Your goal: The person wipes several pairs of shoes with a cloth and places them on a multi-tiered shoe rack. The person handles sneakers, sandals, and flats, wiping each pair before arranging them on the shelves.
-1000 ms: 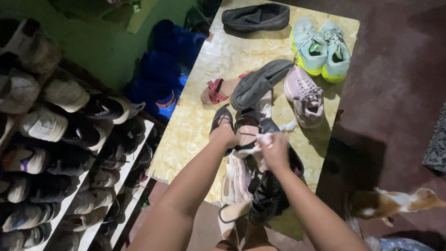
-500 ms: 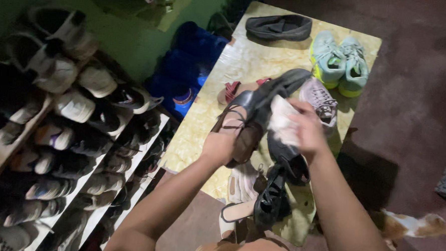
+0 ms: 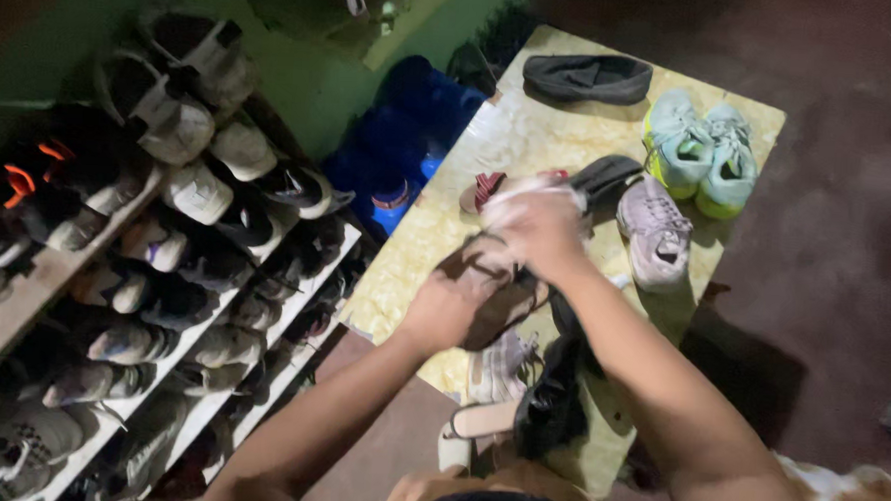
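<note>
Both arms reach out over the desk (image 3: 531, 134), left hand (image 3: 450, 306) fingers gripping a sandal (image 3: 499, 283), right hand (image 3: 542, 230) fingers squeezing a cloth (image 3: 528, 194).

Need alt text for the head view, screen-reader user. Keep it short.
Seen from above, a person's left hand holds a dark strappy sandal while the right hand presses a white cloth to it, over a yellow marbled table strewn with shoes, including mint-green sneakers. A crowded shoe rack stands at left.
</note>
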